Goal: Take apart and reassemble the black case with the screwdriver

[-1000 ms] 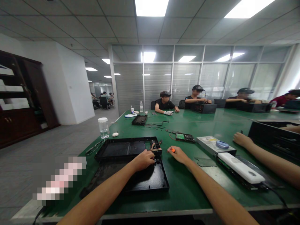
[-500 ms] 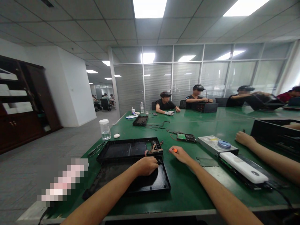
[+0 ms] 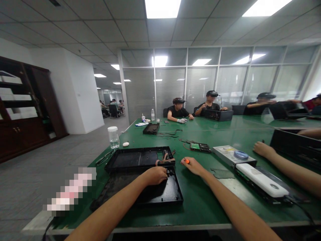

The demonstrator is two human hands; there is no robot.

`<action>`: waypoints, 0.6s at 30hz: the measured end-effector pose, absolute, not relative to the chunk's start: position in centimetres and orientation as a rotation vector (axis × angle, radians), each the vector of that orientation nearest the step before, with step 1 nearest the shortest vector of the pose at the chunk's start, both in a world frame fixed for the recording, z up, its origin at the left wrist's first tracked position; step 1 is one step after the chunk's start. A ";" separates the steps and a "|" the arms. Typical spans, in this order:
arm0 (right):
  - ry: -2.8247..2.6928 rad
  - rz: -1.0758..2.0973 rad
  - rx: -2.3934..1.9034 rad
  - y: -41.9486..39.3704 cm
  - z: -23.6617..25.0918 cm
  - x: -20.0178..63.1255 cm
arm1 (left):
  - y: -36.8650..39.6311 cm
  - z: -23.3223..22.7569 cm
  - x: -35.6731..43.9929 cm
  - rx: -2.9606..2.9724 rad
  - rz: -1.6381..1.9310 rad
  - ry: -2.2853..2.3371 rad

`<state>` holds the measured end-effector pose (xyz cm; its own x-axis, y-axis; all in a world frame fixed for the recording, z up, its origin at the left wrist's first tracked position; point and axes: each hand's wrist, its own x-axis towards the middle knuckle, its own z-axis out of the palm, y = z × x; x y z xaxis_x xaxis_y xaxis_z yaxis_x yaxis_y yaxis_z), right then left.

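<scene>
Left hand (image 3: 155, 175): curled over the far rim of the near shallow black plastic case tray (image 3: 150, 192); fingertips hidden, so whether it grips anything cannot be told.
Right hand (image 3: 193, 165): closed around a small tool, only its orange tip (image 3: 186, 161) showing past the fingers; the shaft is hidden.
Tray: on the green table (image 3: 200, 201), just before a second black tray (image 3: 135, 158).
Ribbon cables (image 3: 164, 160): blurred, at the far tray's right end.
Co-worker's hand (image 3: 262, 149): right, arm cut off by the frame.

Both forearms reach forward. The left hand (image 3: 155, 175) is curled, knuckles up; the right hand (image 3: 193, 165) is loosely closed.
</scene>
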<state>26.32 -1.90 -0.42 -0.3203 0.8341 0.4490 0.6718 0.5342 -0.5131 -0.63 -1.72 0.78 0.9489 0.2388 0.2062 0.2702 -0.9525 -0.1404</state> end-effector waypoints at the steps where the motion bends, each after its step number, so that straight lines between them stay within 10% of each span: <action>1: -2.086 0.307 -1.213 -1.9 -0.4 26.3 | -1.6 0.7 -0.6 -2.938 -0.273 -0.381; 18: -2.107 0.334 -1.218 -2.1 -0.4 25.7 | -2.6 0.5 0.1 -2.797 -0.278 -0.228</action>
<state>25.67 -2.13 -0.40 -0.3383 0.8405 0.4231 0.6686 0.5311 -0.5204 0.09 -2.64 0.52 0.9683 0.1252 0.2162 0.1876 -0.9360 -0.2980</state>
